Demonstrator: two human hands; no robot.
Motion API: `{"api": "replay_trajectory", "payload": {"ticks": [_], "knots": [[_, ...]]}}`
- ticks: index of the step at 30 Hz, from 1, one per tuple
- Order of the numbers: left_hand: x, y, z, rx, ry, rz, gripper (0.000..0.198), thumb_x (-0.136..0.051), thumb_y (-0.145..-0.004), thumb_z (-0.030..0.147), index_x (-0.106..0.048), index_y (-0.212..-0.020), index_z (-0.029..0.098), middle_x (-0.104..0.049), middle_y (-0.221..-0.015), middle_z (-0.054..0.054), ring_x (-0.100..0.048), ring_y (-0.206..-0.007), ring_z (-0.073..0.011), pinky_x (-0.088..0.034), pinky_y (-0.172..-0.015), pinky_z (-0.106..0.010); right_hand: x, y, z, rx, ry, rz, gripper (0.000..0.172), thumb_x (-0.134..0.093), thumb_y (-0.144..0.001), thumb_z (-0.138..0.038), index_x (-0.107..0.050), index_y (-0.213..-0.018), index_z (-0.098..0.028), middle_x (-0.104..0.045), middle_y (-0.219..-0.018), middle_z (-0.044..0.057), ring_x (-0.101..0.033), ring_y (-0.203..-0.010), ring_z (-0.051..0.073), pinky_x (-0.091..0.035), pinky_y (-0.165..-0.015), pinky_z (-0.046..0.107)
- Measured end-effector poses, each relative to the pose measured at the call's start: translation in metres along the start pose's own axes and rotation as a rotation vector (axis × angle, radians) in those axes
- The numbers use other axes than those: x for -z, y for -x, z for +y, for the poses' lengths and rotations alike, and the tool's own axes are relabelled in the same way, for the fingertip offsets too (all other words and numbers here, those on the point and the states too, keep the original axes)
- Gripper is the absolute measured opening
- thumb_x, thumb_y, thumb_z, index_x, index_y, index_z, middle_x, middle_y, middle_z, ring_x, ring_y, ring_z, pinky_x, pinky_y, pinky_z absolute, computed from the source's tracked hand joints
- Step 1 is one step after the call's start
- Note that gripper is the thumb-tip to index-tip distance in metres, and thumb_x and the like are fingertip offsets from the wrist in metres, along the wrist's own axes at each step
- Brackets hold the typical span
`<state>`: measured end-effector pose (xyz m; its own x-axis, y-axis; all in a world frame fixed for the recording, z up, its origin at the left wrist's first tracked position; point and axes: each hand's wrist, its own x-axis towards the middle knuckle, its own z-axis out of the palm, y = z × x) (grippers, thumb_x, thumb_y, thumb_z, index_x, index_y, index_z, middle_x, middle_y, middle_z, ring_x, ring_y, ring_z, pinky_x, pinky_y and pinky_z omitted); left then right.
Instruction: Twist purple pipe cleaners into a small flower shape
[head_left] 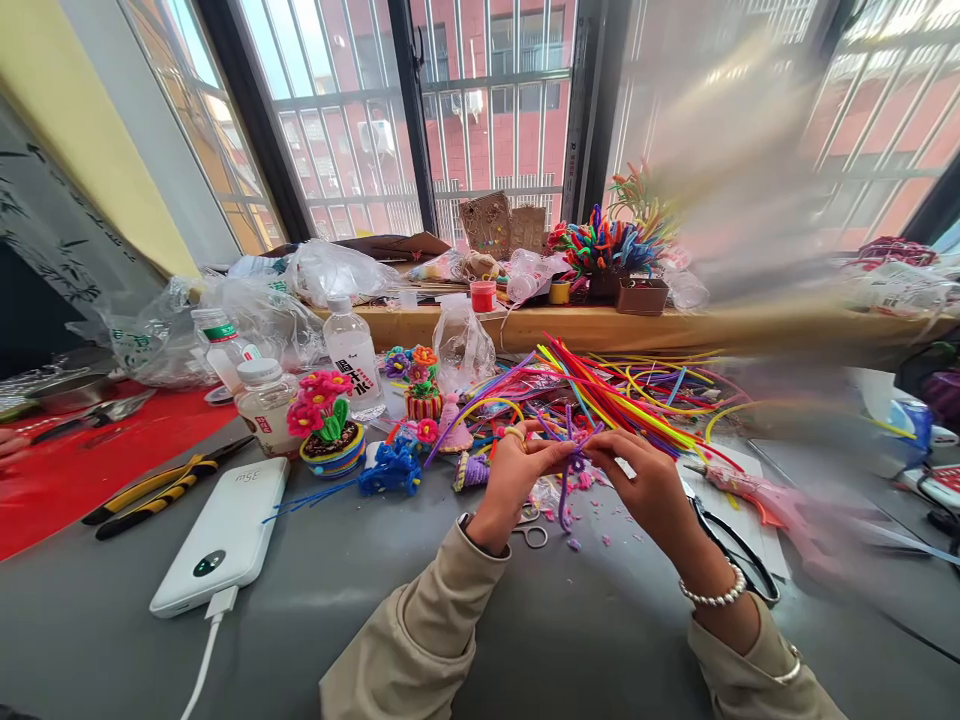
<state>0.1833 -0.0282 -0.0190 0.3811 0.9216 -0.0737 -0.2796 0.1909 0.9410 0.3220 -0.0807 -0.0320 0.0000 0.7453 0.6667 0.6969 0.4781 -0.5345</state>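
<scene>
Both hands meet over the middle of the table around a purple pipe cleaner (564,500), bent into several loops with one end hanging down. My left hand (517,470) pinches it from the left, thumb and finger pressed together. From the right, my right hand (637,475) pinches the same piece with its fingertips. Small scissors (534,535) lie under my left hand, partly hidden. Just left of that hand stands a small purple pipe-cleaner pot (471,471). Pink and purple fluff scraps (574,545) are scattered below the hands.
Loose coloured pipe cleaners (622,395) heap behind the hands. To the left are a pipe-cleaner flower pot (330,430), bottles (351,350), a white power bank (225,535) with a cable, and yellow-black pliers (161,490). A large blur hides much of the right side.
</scene>
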Motion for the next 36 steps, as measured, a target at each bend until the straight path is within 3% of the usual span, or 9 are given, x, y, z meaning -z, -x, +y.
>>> {"api": "replay_trajectory", "payload": {"ticks": [3,10,14,22,26,29,32,36], "knots": [[0.0,0.001,0.001,0.005,0.027,-0.019,0.052,-0.073,-0.051,0.015,-0.04,-0.092,0.014,-0.06,-0.056,0.004,-0.058,-0.053,-0.0093,-0.048,-0.058,-0.021,0.0,0.0,-0.003,-0.061,-0.085,0.008,0.009,-0.049,-0.078,-0.024,-0.058,-0.078,-0.019,-0.06,-0.077,0.003,-0.056,-0.072,0.015,-0.044,-0.069,0.028],[0.001,0.001,0.0,0.024,0.08,-0.07,0.053,-0.073,-0.052,0.016,-0.038,-0.092,0.016,-0.056,-0.056,0.006,-0.057,-0.052,-0.0082,-0.047,-0.058,-0.022,-0.003,-0.003,0.006,-0.501,-0.514,0.047,0.026,-0.055,-0.071,-0.041,-0.057,-0.074,-0.016,-0.06,-0.065,0.003,-0.058,-0.06,0.015,-0.048,-0.058,0.027],[0.002,0.001,-0.001,0.063,0.048,-0.101,0.054,-0.075,-0.049,0.018,-0.038,-0.089,0.015,-0.057,-0.056,0.005,-0.056,-0.051,-0.0086,-0.046,-0.057,-0.022,-0.004,-0.004,0.008,-0.534,-0.582,0.039,0.025,-0.06,-0.067,-0.041,-0.057,-0.069,-0.016,-0.057,-0.059,-0.001,-0.053,-0.054,0.011,-0.045,-0.053,0.023],[0.002,0.003,-0.003,0.067,0.027,-0.209,0.052,-0.074,-0.05,0.019,-0.037,-0.085,0.016,-0.056,-0.055,0.007,-0.054,-0.048,-0.0062,-0.044,-0.053,-0.02,-0.01,-0.006,0.0,-0.461,-0.492,0.098,0.023,-0.057,-0.07,-0.039,-0.058,-0.071,-0.016,-0.055,-0.06,-0.001,-0.048,-0.054,0.01,-0.04,-0.05,0.021],[0.002,0.003,-0.001,0.107,0.081,-0.168,0.05,-0.073,-0.051,0.018,-0.037,-0.084,0.017,-0.055,-0.056,0.007,-0.054,-0.049,-0.0062,-0.044,-0.054,-0.019,-0.007,-0.004,-0.001,-0.39,-0.332,0.144,0.023,-0.052,-0.074,-0.039,-0.058,-0.074,-0.016,-0.058,-0.065,0.002,-0.053,-0.059,0.014,-0.043,-0.054,0.025],[0.003,0.002,0.0,0.128,0.123,-0.116,0.046,-0.072,-0.054,0.017,-0.038,-0.085,0.017,-0.055,-0.059,0.005,-0.054,-0.05,-0.0061,-0.044,-0.054,-0.019,-0.004,-0.001,-0.002,-0.207,-0.085,0.198,0.016,-0.051,-0.076,-0.032,-0.059,-0.079,-0.019,-0.058,-0.075,0.004,-0.053,-0.062,0.014,-0.045,-0.061,0.029],[0.004,0.002,0.0,0.129,0.156,-0.107,0.042,-0.07,-0.057,0.016,-0.039,-0.085,0.017,-0.057,-0.064,0.003,-0.055,-0.053,-0.0064,-0.045,-0.056,-0.019,-0.004,0.002,-0.001,0.016,0.093,0.159,0.016,-0.047,-0.079,-0.024,-0.059,-0.09,-0.022,-0.056,-0.084,0.005,-0.054,-0.069,0.015,-0.046,-0.065,0.03],[0.004,0.002,-0.001,0.131,0.159,-0.094,0.038,-0.068,-0.058,0.016,-0.04,-0.083,0.017,-0.058,-0.065,0.002,-0.055,-0.053,-0.007,-0.044,-0.056,-0.02,-0.005,0.006,0.002,0.159,0.236,0.133,0.021,-0.044,-0.081,-0.02,-0.059,-0.094,-0.027,-0.057,-0.086,0.005,-0.055,-0.081,0.017,-0.046,-0.072,0.032]]}}
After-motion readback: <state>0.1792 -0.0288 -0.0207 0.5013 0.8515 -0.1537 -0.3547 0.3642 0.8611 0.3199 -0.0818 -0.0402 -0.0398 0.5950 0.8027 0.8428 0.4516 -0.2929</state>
